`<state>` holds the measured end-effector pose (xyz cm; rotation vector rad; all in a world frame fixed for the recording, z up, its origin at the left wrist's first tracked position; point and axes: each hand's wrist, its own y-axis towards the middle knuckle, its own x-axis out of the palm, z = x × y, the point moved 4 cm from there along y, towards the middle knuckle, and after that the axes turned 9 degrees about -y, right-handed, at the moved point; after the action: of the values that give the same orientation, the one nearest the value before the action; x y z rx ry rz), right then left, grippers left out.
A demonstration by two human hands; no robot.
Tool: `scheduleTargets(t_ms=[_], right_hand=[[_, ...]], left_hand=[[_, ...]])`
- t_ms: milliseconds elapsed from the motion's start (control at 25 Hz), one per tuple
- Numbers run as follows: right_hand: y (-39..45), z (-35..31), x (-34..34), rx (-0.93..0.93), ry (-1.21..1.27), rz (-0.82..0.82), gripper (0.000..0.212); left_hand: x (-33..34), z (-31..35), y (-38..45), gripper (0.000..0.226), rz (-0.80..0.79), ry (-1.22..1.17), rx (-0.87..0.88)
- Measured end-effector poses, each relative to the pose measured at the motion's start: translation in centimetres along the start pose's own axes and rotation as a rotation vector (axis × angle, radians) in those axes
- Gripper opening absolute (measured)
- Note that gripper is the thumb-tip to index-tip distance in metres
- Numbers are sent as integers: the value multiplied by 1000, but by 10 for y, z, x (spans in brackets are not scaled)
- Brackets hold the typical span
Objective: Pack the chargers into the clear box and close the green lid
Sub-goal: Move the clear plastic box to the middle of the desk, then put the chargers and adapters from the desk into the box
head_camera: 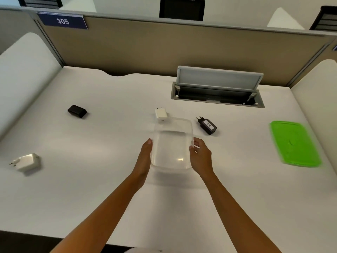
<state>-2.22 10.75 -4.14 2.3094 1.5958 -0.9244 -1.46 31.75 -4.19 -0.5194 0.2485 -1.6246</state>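
Observation:
The clear box (172, 143) stands open and empty in the middle of the white desk. My left hand (145, 156) presses flat against its left wall and my right hand (199, 154) grips its right wall, thumb on the rim. A small white charger (160, 114) lies just behind the box. To the right of the box lies a black charger with a label (207, 125). A black charger (77, 111) lies far left, and a larger white charger (26, 161) sits near the left edge. The green lid (295, 144) lies flat at the right.
An open cable hatch with a raised grey flap (218, 88) sits at the back right of the desk (91, 179). Beige partition walls (145, 46) enclose the desk behind and at both sides. A blue sign reads 305 (63, 21).

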Motion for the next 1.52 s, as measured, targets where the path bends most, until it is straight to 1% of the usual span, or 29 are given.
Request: scheduleTargets(t_ms=[120, 200, 280, 360, 400, 520, 600, 680, 720, 800, 880, 1000, 1120, 1280, 1440, 1520], right_hand=[[3, -3, 10, 14, 14, -21, 35], [6, -2, 14, 24, 21, -36, 34], [10, -1, 15, 43, 42, -87, 34], [21, -1, 9, 47, 52, -110, 37], [29, 0, 2, 39, 40, -87, 38], [67, 2, -25, 3, -111, 40, 43], [95, 6, -38, -14, -266, 89, 53], [118, 12, -41, 3, -388, 47, 64], [126, 14, -39, 6, -443, 10, 65], [136, 19, -35, -27, -547, -37, 61], [140, 22, -34, -53, -583, -33, 54], [140, 26, -37, -48, -540, -39, 48], [131, 19, -44, -51, -427, -36, 47], [103, -10, -53, -156, -263, -4, 46], [66, -51, -46, -304, -168, -87, 45], [45, -67, -33, -357, -150, -182, 43]], left_hand=[[-14, -3, 6, 57, 61, -52, -21], [-20, -3, 8, 48, 91, -92, -20], [-24, -3, 10, 41, 104, -103, -14], [-28, -4, 13, 46, 118, -67, -2], [-28, -5, 15, 48, 130, -38, 3], [-30, -5, 24, 49, 195, 31, 8], [-30, -6, 31, 46, 227, 45, 14], [-29, -8, 36, 43, 235, 47, 22], [-29, -10, 38, 41, 237, 51, 28], [-29, -14, 42, 40, 248, 66, 32], [-31, -18, 44, 40, 261, 77, 32], [-31, -17, 46, 32, 246, 35, 58], [-28, -12, 42, 19, 238, 1, 64], [-26, -12, 41, 23, 234, 2, 79], [-25, -17, 42, 22, 236, -12, 73], [-25, -19, 42, 24, 235, -17, 73]])
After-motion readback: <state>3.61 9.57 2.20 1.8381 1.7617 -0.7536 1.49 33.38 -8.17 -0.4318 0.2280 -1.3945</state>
